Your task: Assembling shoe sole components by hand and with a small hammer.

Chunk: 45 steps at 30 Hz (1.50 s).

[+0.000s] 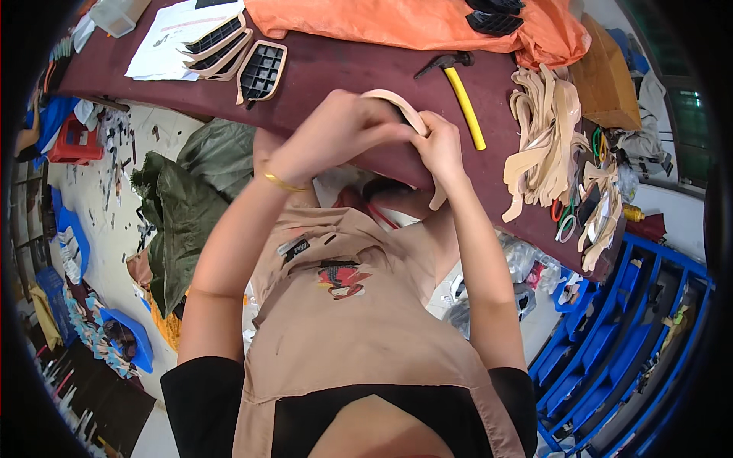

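Over the near edge of the table, a beige strip [402, 104] curves in an arc between my two hands, with a dark piece partly visible on its inner side. My left hand [347, 126] is closed at the arc's left part, its fingers bent and slightly blurred. Thumb and fingers of my right hand [440, 146] pinch the strip at the other side; its loose end [437, 199] hangs below that hand. How much of the dark piece lies inside the grip is hidden by my fingers. Beyond my left hand lies a black gridded piece [263, 70] with beige edging.
A yellow-handled hammer [466, 107] lies right of my hands. A pile of beige strips [542, 137] and scissors [566, 227] are farther right. Edged black pieces [217, 53] lie by papers [164, 42]. Orange cloth [412, 27] covers the back; blue racks [611, 336] stand lower right.
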Each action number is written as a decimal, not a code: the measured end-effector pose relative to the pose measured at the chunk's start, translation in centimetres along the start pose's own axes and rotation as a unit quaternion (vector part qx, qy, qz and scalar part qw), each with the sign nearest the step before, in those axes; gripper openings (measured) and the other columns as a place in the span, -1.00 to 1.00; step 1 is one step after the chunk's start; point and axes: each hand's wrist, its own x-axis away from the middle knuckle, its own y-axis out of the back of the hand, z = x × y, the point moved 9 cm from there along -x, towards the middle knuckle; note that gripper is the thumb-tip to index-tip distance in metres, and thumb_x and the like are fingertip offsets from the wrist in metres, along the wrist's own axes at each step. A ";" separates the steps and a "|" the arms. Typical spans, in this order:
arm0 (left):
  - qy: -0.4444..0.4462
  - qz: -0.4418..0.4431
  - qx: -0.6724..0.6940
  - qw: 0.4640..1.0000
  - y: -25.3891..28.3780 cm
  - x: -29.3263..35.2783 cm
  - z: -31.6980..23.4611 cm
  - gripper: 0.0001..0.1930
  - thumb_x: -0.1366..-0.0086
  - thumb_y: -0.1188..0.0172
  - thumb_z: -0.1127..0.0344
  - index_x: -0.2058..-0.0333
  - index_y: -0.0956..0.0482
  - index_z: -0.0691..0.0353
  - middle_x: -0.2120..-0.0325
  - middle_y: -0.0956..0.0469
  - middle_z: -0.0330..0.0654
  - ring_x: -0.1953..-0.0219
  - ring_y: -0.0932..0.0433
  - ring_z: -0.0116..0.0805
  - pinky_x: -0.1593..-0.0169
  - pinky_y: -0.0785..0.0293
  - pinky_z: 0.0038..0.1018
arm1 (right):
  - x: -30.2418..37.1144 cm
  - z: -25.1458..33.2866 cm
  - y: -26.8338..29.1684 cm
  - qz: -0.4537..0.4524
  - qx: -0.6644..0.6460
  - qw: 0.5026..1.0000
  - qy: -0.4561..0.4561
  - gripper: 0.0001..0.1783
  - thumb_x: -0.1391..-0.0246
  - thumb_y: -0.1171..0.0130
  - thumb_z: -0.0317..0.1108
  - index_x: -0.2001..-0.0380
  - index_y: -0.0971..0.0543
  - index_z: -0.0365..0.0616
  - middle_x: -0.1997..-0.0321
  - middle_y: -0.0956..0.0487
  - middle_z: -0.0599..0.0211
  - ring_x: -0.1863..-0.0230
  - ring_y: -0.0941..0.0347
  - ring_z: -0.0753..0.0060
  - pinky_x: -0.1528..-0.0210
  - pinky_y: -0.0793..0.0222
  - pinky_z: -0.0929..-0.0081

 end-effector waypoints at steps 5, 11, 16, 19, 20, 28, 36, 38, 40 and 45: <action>-0.167 -0.248 -0.111 0.948 -0.8 -0.4 1.9 -0.74 -0.05 -0.09 0.50 0.27 -0.63 0.12 0.22 -0.59 -0.26 0.13 -0.51 -0.25 0.08 -0.46 -0.38 | -0.3 0.9 0.2 0.004 0.058 0.998 0.012 -0.70 0.16 -0.31 -0.13 0.43 -0.57 -0.10 0.46 -0.53 0.20 0.39 -0.48 0.06 0.36 -0.35 0.22; -0.152 -0.266 -0.053 0.950 -1.0 1.0 2.4 -0.66 0.01 -0.11 0.56 0.24 -0.63 0.08 0.20 -0.58 -0.31 0.20 -0.49 -0.27 0.11 -0.50 -0.45 | -1.6 0.5 0.7 0.375 0.043 0.913 -0.151 -0.33 0.18 -0.20 0.32 0.51 -0.59 -0.20 0.70 -0.47 0.38 0.66 -0.38 0.51 0.56 -0.26 0.51; -0.153 -0.274 -0.059 0.948 -0.9 0.4 2.4 -0.63 0.03 -0.12 0.57 0.22 -0.62 0.05 0.19 -0.58 -0.32 0.22 -0.49 -0.28 0.12 -0.51 -0.48 | -6.2 2.7 2.8 0.346 0.004 0.931 -0.115 -0.47 0.01 -0.15 0.16 0.62 -0.58 -0.15 0.78 -0.37 0.53 0.75 -0.15 0.73 0.70 0.00 0.67; -0.139 -0.271 -0.067 0.950 -0.7 0.6 3.0 -0.62 0.03 -0.12 0.56 0.20 -0.62 0.03 0.18 -0.58 -0.32 0.22 -0.49 -0.28 0.11 -0.50 -0.47 | -5.4 2.9 2.4 0.330 0.003 0.941 -0.074 -0.53 -0.02 -0.17 0.08 0.64 -0.57 -0.13 0.77 -0.35 0.57 0.75 -0.13 0.75 0.70 0.03 0.69; -0.156 -0.265 -0.064 0.949 -0.8 0.6 2.7 -0.63 0.02 -0.14 0.55 0.20 -0.62 0.04 0.18 -0.57 -0.30 0.22 -0.49 -0.28 0.11 -0.50 -0.46 | -4.4 0.8 2.3 0.304 -0.050 0.945 -0.107 -0.54 -0.02 -0.18 0.06 0.64 -0.56 -0.13 0.78 -0.33 0.59 0.76 -0.11 0.76 0.71 0.06 0.70; -0.145 -0.294 -0.011 0.945 -0.9 0.2 1.6 -0.81 -0.04 -0.26 0.44 0.30 -0.65 0.12 0.25 -0.61 -0.26 0.27 -0.50 -0.31 0.17 -0.47 -0.47 | -0.7 -4.0 1.0 0.238 -0.236 0.919 -0.210 -0.55 0.00 -0.22 0.07 0.60 -0.54 -0.13 0.78 -0.28 0.63 0.74 -0.05 0.79 0.69 0.13 0.72; -0.140 -0.311 -0.037 0.939 -0.9 -0.3 1.5 -0.83 -0.03 -0.25 0.39 0.34 -0.62 0.13 0.35 -0.58 -0.31 0.36 -0.44 -0.31 0.22 -0.43 -0.46 | 0.3 -4.7 -0.1 0.198 -0.270 0.914 -0.229 -0.59 -0.05 -0.18 0.05 0.55 -0.55 -0.11 0.79 -0.29 0.62 0.75 -0.04 0.80 0.69 0.15 0.72; -0.144 -0.274 -0.107 0.945 -1.2 -0.7 0.8 -0.83 -0.04 -0.23 0.40 0.32 -0.61 0.11 0.38 -0.56 -0.31 0.35 -0.45 -0.31 0.23 -0.43 -0.46 | 0.8 -4.9 -0.1 0.177 -0.285 0.911 -0.240 -0.62 -0.07 -0.18 -0.03 0.53 -0.57 -0.15 0.75 -0.43 0.54 0.69 -0.18 0.78 0.62 0.01 0.73; -0.146 -0.237 -0.178 0.944 -1.3 -1.3 0.2 -0.83 -0.06 -0.21 0.41 0.31 -0.60 0.09 0.40 -0.54 -0.31 0.35 -0.46 -0.30 0.25 -0.44 -0.45 | 0.8 -4.1 -0.2 0.142 -0.296 0.921 -0.211 -0.63 -0.08 -0.17 -0.06 0.52 -0.57 -0.17 0.73 -0.46 0.52 0.66 -0.22 0.76 0.57 -0.05 0.73; -0.164 0.095 -0.354 0.916 -4.5 -5.6 -0.2 -0.78 -0.04 -0.24 0.15 0.35 -0.61 0.09 0.41 -0.55 -0.23 0.30 -0.55 -0.19 0.31 -0.47 -0.34 | 0.1 -4.5 -0.1 0.096 -0.266 0.948 -0.145 -0.69 -0.08 -0.17 -0.14 0.52 -0.58 -0.19 0.68 -0.52 0.45 0.60 -0.32 0.72 0.48 -0.18 0.69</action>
